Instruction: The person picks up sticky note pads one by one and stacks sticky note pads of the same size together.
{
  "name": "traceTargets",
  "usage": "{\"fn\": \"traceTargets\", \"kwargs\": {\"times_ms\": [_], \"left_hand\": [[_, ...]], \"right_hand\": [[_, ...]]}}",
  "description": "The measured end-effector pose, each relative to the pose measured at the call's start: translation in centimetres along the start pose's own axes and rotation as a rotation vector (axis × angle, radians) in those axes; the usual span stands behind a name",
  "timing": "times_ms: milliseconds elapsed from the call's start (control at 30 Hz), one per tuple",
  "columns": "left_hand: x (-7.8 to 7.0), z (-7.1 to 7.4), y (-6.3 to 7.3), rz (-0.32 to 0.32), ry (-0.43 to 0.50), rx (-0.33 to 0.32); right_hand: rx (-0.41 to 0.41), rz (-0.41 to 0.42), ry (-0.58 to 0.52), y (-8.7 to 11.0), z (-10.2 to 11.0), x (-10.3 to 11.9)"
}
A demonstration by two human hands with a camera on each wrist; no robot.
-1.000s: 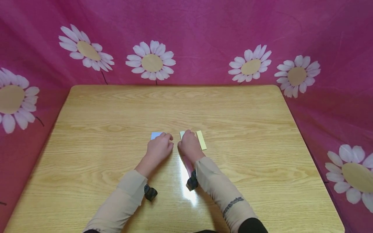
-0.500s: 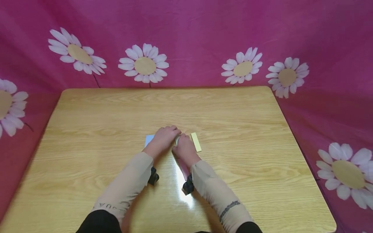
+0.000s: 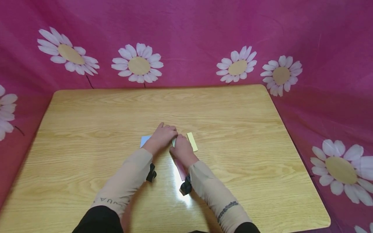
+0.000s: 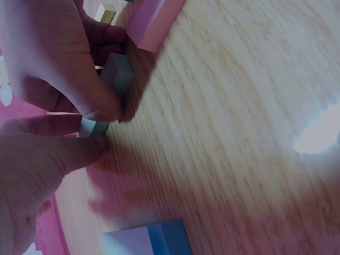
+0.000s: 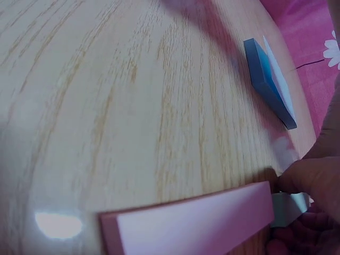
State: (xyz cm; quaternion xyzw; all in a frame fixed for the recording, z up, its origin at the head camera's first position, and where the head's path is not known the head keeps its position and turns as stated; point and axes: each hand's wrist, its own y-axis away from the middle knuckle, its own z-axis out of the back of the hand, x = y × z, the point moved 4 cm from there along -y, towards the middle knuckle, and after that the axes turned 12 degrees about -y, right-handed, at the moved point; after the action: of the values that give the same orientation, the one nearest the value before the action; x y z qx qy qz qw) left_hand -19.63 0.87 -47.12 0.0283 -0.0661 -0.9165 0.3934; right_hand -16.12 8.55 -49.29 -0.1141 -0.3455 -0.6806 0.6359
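Observation:
Both hands meet at a small pale green pad [image 3: 174,141], which looks like a narrow stack of sticky notes. My left hand [image 3: 161,137] pinches one end between thumb and finger, as the left wrist view shows. My right hand [image 3: 184,150] grips the same green pad [image 4: 118,74] farther along, thumb across it, covering much of it. A long pink pad [image 5: 196,220] lies just below the right hand, close to the green pad's end. Left of the hands sits a wider blue pad [image 3: 144,140]; its pale top [image 5: 280,79] looks lifted in the right wrist view.
A narrow yellow pad [image 3: 192,141] lies just right of the right hand. Everything rests on a wood-grain table [image 3: 247,155], with bare surface around the hands. A pink curtain with daisies [image 3: 186,38] hangs behind. Black wrist cameras [image 3: 185,186] sit under the forearms.
My left hand has moved right from beside the blue pad to the green pad and taken hold of its far end. The right hand stays at the green pad. The head view has shifted slightly.

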Motion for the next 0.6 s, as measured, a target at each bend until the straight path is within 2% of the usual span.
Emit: {"fn": "traceTargets", "kwargs": {"times_ms": [300,467,600], "left_hand": [[-0.1,1.0,0.1,-0.127,-0.074,-0.098],[-0.2,1.4,0.0,-0.162,-0.094,-0.165],[-0.5,1.7,-0.3,-0.182,-0.103,-0.193]], "right_hand": [[-0.020,-0.002,-0.047,0.2,0.8,-0.1],[-0.027,0.024,-0.067,0.6,1.6,-0.1],[-0.038,0.026,-0.053,0.7,2.1,-0.4]]}}
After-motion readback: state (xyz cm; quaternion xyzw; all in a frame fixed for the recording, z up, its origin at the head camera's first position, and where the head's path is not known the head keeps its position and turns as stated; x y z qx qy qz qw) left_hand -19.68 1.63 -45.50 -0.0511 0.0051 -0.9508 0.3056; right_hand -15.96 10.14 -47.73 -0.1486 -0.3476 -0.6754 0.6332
